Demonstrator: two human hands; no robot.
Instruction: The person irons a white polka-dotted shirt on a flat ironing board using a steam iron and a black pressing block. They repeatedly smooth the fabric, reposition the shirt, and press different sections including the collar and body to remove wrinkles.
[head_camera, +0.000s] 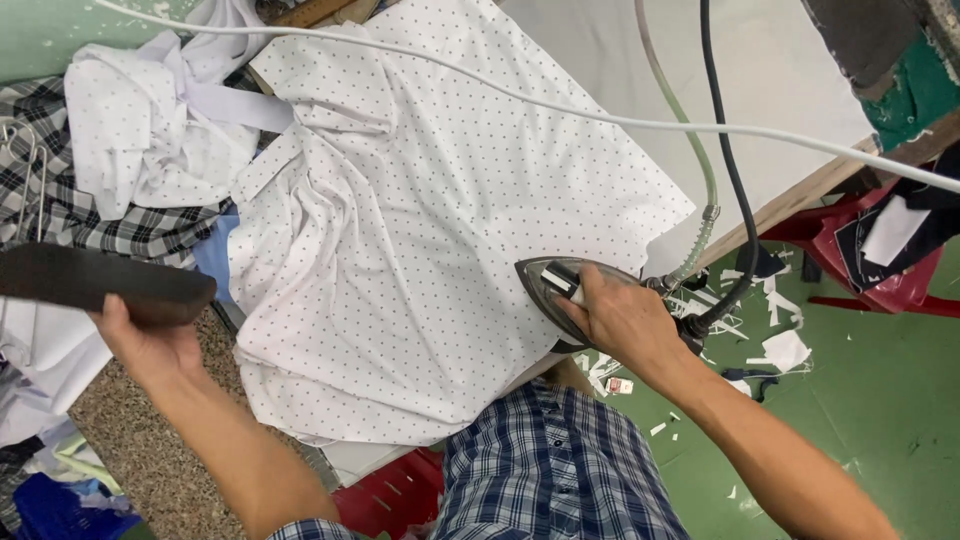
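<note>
A white dotted shirt (420, 230) lies spread over a white ironing table (780, 70). My right hand (625, 320) grips the handle of a steam iron (555, 285), which rests on the shirt's right lower edge with its tip pointing left. A green hose (690, 130) and a dark cable (725, 150) run up from the iron's rear. Off the table's left side, my left hand (140, 340) holds up a long dark flat board (100, 280).
A pile of white dotted and plaid garments (130, 140) sits at the upper left. A white cord (600, 115) crosses above the table. Red plastic stools (880, 270) and fabric scraps (785, 350) are on the green floor at right.
</note>
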